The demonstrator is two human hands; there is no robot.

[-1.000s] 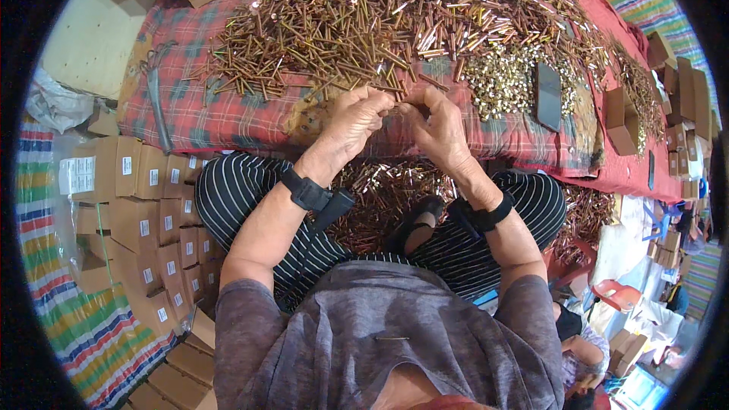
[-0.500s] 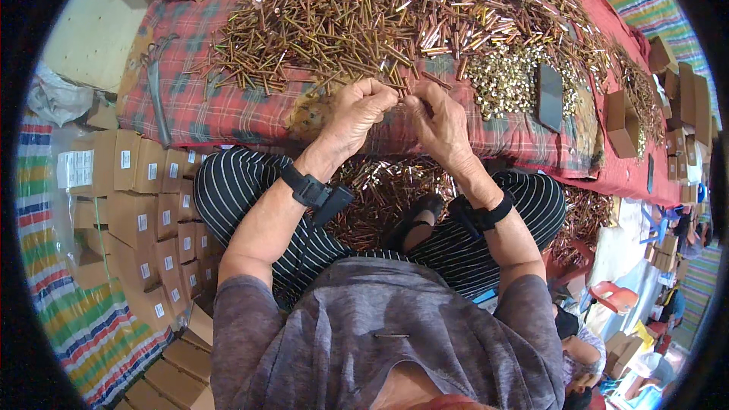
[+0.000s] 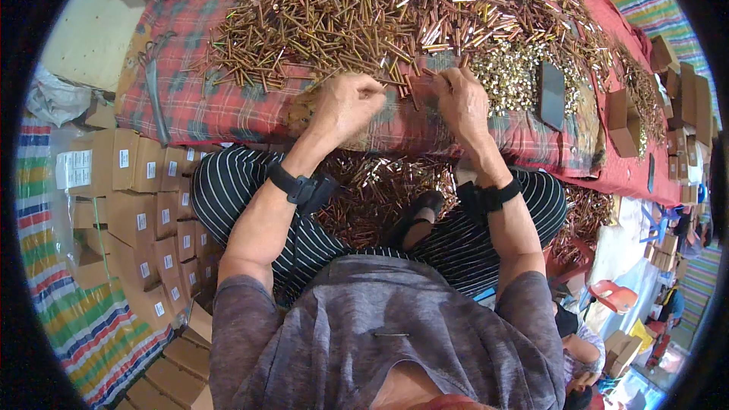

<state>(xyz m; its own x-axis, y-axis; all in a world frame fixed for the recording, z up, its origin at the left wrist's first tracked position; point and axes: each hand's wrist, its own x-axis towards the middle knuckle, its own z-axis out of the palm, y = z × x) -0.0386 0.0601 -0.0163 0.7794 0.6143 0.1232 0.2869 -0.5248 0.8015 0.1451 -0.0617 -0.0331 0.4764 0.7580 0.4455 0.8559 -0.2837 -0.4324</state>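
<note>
A broad pile of long, thin brass- and copper-coloured metal pieces, like bolts or sleeves (image 3: 326, 23), covers the red plaid cloth (image 3: 205, 106) in front of me. My left hand (image 3: 348, 108) is closed at the pile's near edge, thumb and fingers pinched together; what they hold is too small to name. A few loose copper-coloured pieces (image 3: 404, 87) lie between my hands. Farther right, my right hand (image 3: 463, 105) is also pinched, its fingertips touching the pile's edge beside a heap of small shiny nuts (image 3: 505, 80). Its grip is hidden.
A dark flat rectangular block (image 3: 552, 96) lies on the nuts. A long metal tool (image 3: 156, 99) rests at the cloth's left. Stacked cardboard boxes (image 3: 133, 216) stand left; an open carton (image 3: 623, 123) sits right. More metal pieces (image 3: 357, 209) lie below, between my legs. Another person (image 3: 583, 349) is at lower right.
My hands, close together before over the pile's near edge, have moved apart: the left one slightly left, the right one right and up toward the pile and the nuts.
</note>
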